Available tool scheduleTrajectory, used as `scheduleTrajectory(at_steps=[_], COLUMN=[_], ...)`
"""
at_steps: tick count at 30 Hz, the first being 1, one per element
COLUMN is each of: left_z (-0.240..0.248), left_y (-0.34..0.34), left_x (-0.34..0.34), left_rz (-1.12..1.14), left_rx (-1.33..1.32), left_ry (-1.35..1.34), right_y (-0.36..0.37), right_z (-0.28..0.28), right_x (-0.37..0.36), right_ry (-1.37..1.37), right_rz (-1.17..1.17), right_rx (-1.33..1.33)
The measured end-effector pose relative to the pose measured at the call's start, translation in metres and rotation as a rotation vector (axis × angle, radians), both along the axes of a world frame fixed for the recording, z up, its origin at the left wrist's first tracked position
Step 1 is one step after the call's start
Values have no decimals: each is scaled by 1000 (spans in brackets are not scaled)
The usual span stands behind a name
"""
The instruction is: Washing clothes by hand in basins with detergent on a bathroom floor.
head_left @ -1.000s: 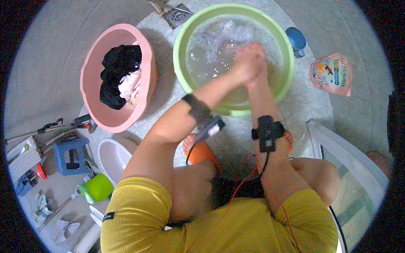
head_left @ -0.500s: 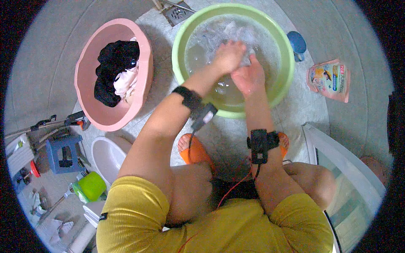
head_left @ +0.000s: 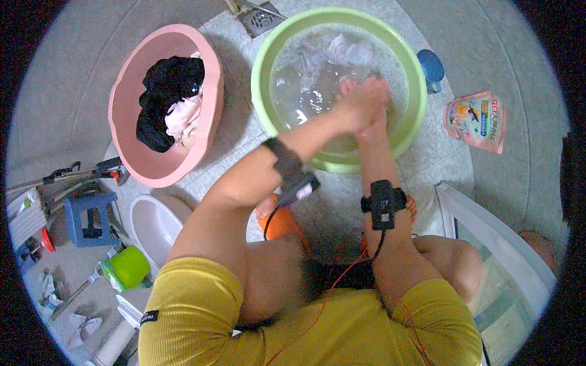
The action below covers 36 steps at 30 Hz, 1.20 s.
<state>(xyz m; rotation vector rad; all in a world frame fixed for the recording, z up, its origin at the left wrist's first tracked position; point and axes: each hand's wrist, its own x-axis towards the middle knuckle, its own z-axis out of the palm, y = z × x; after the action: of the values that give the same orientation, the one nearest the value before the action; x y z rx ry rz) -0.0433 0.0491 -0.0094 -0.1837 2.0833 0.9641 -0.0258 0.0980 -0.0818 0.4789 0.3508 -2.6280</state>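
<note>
Inside the large round light-green plastic basin (head_left: 261, 91), both of the person's hands are brought together in the right-hand part, the left hand (head_left: 361, 107) lying across the upturned right hand (head_left: 372, 128) with motion blur over both; the palms are close against each other, but I cannot tell whether any fabric is clamped between them. The wet whitish cloth (head_left: 348, 52) lies bunched in the basin's far part, half sunk in the cloudy, sudsy water (head_left: 290, 97) and just beyond the fingers. A black strapped-on device with a cable sits on each forearm, the left one (head_left: 300, 190) and the right one (head_left: 384, 204) both on the near side of the basin. Left of the basin, set apart from it, stands a deep oval pink plastic tub (head_left: 212, 110) holding a heap of black clothes (head_left: 174, 76) and a crumpled pale-pink garment (head_left: 183, 119). Close to the basin's right rim is a round blue mug with a handle (head_left: 431, 64), and farther right of the basin lies a pink printed plastic pouch (head_left: 475, 122). Beyond the basin's far-left rim is a square metal floor drain (head_left: 264, 21), while well toward its near left stand an oval white plastic basin (head_left: 149, 219) and a blue plastic stool (head_left: 91, 204)
</note>
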Motion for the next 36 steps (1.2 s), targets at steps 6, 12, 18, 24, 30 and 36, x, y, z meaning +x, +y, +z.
scheduleTrajectory(at_steps=[6, 12, 18, 24, 30, 36], left_z=[-77, -67, -70, -84, -75, -59], left_y=[-50, -61, -30, -88, -118, -109], left_x=[5, 21, 37, 10, 3, 9], left_rz=[185, -177, 127, 248, 437, 945], left_rx=[7, -60, 381, 19, -5, 719], left_ry=[761, 715, 723, 855, 691, 164], right_y=[-20, -21, -6, -26, -20, -16], right_z=[-35, 0, 3, 16, 27, 10], right_x=[6, 19, 4, 19, 2, 2], right_ry=[292, -211, -264, -67, -169, -227], right_rz=[154, 46, 31, 209, 227, 156], right_rx=[71, 128, 371, -101, 75, 161])
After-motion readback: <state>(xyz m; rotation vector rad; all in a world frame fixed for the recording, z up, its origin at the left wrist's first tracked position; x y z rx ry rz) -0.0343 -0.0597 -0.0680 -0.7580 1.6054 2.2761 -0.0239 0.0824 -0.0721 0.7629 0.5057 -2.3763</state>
